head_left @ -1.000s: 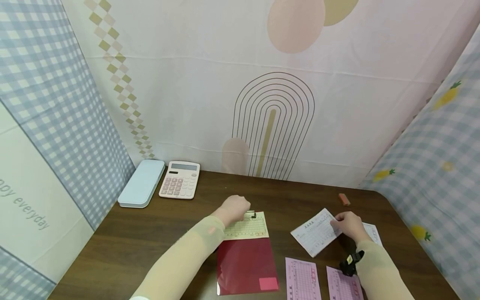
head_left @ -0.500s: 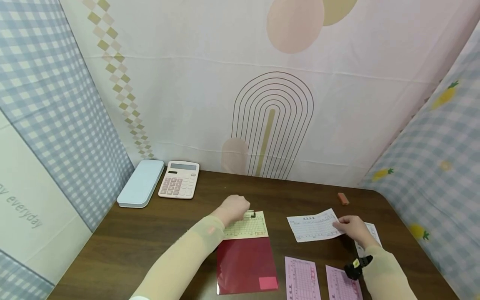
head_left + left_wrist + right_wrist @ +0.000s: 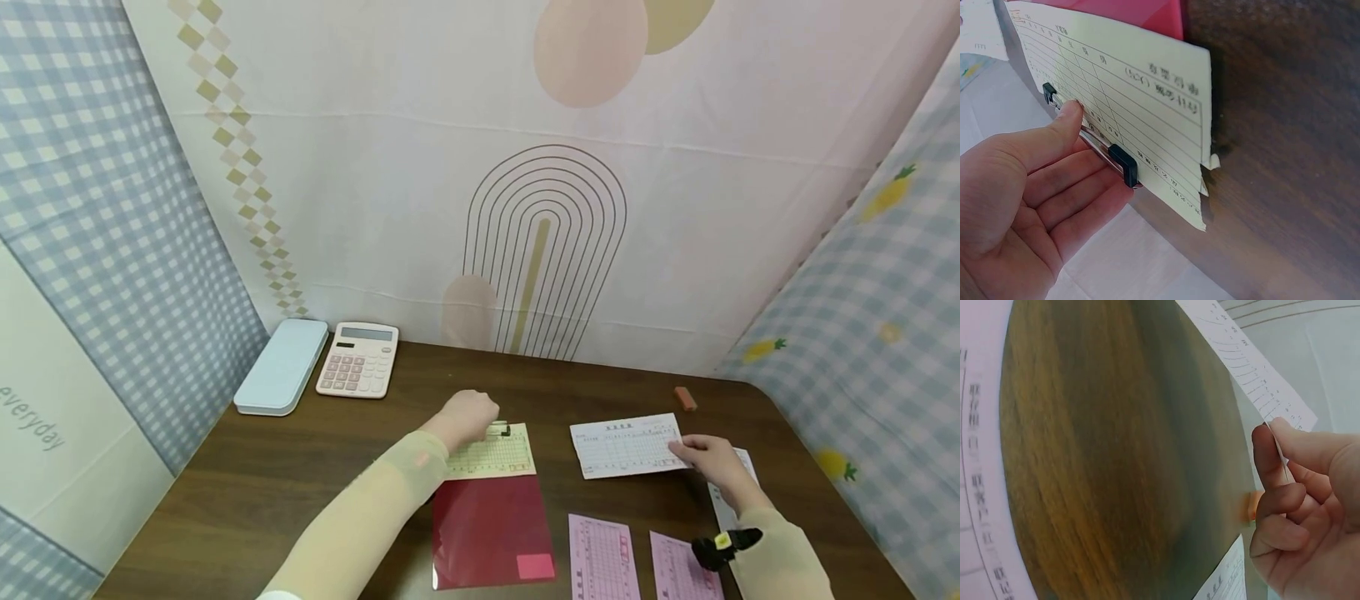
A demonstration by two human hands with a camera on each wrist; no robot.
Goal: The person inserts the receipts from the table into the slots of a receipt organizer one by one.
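Note:
At the top of the yellow form (image 3: 491, 460), my left hand (image 3: 468, 415) pinches a metal clip with black ends (image 3: 1124, 164) between thumb and fingers. The yellow form lies over the upper part of a glossy red folder (image 3: 491, 529) with a pink label at its lower right corner. My right hand (image 3: 720, 468) holds a white printed form (image 3: 626, 447) by its right edge between thumb and fingers. In the right wrist view this white form (image 3: 1260, 378) stands at a slant, raised over the wooden table. Several yellow sheets show at the corner in the left wrist view.
Two pink forms (image 3: 602, 554) lie at the front right, one partly under the right wrist. Another white form (image 3: 723, 508) lies beneath the right forearm. An orange eraser-like block (image 3: 686, 398) sits behind. A calculator (image 3: 358, 360) and light blue case (image 3: 282, 367) stand at back left.
The white form in my right hand has turned from slanted to nearly level, its left end swinging up and leftward. My right hand has shifted slightly right and down. The left hand stays put.

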